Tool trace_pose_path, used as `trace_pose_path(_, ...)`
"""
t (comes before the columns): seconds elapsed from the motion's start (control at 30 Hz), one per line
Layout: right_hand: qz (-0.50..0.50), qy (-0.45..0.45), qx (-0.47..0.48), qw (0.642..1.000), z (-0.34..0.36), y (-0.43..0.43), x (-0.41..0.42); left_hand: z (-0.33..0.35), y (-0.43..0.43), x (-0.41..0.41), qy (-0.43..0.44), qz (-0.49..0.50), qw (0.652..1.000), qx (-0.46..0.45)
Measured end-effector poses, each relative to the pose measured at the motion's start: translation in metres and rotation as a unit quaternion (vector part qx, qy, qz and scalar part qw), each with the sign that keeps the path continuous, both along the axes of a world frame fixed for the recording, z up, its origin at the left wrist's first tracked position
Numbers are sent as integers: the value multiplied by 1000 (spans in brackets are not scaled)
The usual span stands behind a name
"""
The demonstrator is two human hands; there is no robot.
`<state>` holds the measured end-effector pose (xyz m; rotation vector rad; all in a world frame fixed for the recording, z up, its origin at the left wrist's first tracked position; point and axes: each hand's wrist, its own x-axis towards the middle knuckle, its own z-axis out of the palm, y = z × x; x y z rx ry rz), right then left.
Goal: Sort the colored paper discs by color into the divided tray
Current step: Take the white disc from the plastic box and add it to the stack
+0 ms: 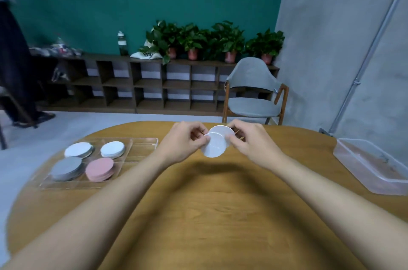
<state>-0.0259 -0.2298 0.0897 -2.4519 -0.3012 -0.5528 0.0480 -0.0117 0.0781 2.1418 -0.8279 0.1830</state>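
Above the far middle of the wooden table (pixel 198 199), my left hand (pixel 183 143) pinches a white paper disc (pixel 214 148). My right hand (pixel 245 140) pinches a second white disc (pixel 221 131) just behind it; the two discs overlap. The clear divided tray (pixel 141 146) lies at the left. Its compartments hold a pale blue-white stack (pixel 78 150), a white stack (pixel 112 149), a grey stack (pixel 67 168) and a pink stack (pixel 100 169). The tray's right-hand compartments show no discs.
A clear plastic bin (pixel 371 166) sits at the table's right edge. A grey chair (pixel 254 90) stands beyond the far edge, with a low shelf (pixel 154 86) and potted plants behind. A person's legs (pixel 15 66) are at the far left.
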Motion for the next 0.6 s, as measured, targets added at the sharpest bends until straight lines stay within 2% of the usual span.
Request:
trace_pose_path(0.23, 39, 8, 57, 998, -15, 103, 52, -11, 116, 21, 23, 84, 996, 11)
trace_pose_path(0.6, 96, 48, 49, 993, -46, 220, 143, -31, 282, 69, 81, 225, 970, -33)
